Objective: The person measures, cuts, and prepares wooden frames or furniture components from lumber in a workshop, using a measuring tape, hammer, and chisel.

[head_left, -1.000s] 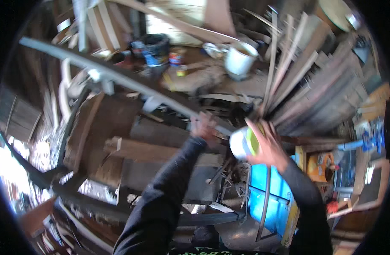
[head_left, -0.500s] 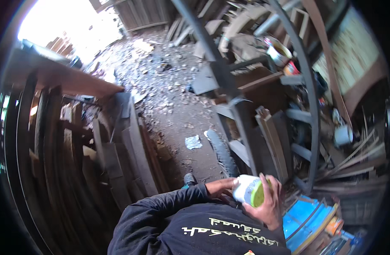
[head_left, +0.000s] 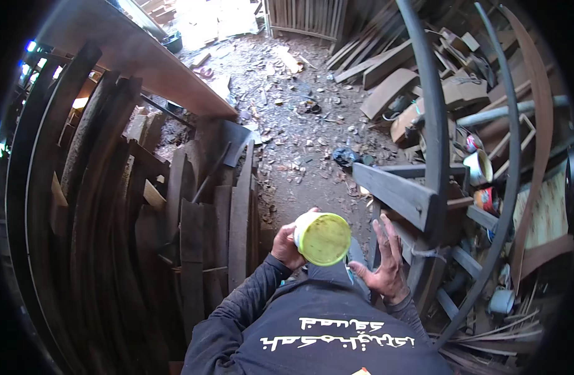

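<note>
A round tub [head_left: 324,239] with a yellow-green lid is held up in front of my body, its stained lid facing up toward me. My left hand [head_left: 288,245] grips the tub's white side from the left. To the right of the tub, my right hand [head_left: 384,265] is raised with its fingers spread and nothing in it. A small gap separates it from the lid. The tub's far side is hidden.
Long wooden boards [head_left: 87,162] stand upright close on the left. A dark wooden frame [head_left: 432,125] with rails rises close on my right. A white bucket [head_left: 478,167] and wood offcuts [head_left: 390,94] lie behind it. Debris covers the dirt floor [head_left: 299,150].
My right hand has let go of the tub and moved away from it. The tub, in my left hand, has shifted left and its lid turned upward. The view has swung left.
</note>
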Demonstrator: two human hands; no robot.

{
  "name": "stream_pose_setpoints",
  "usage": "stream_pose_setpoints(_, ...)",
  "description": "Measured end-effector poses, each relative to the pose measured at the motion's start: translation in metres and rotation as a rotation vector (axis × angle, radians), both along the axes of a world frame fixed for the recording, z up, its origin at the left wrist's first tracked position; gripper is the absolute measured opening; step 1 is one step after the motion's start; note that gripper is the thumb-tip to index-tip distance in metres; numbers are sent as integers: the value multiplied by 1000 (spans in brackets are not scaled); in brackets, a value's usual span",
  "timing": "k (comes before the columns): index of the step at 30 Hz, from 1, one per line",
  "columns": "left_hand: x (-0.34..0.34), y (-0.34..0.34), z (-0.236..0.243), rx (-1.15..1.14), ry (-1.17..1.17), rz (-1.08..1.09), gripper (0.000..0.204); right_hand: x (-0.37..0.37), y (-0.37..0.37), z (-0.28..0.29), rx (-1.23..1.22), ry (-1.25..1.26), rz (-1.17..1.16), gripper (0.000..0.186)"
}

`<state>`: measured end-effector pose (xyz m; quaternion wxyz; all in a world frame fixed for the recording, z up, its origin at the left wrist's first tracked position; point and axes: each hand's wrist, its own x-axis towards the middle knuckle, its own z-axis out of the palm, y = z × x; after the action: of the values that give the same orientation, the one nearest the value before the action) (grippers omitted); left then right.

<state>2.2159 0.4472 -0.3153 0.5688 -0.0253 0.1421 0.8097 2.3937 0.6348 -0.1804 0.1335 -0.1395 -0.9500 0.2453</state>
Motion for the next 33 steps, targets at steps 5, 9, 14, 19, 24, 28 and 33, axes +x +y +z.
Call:
stream_pose_setpoints(5,-107,16,-11,-125,-33,203,77,-99,79,-49,-111,-77,19,94)
stream_pose_setpoints(9,-197,39,-15,-82,-101,280,80,-206,131,-52,-167,-50,7,83)
stream_pose_setpoints(14,-340,94,-63,-85,-82,419,88,-348,197,-90,-335,36,-129,48)
stream_pose_setpoints(19,-531,156,-68,-23,-147,372,87,-453,290,-201,-121,-103,-163,36)
stream_pose_setpoints(24,-717,192,2,135,-129,482,78,-450,408,-277,-400,-467,-145,26)
stream_pose_setpoints(28,-846,218,3,38,-72,682,70,-568,469,-261,-542,-489,-72,18)
stream_pose_setpoints(33,-1003,253,-25,-39,19,740,87,-769,555,-301,-233,-713,-128,14)
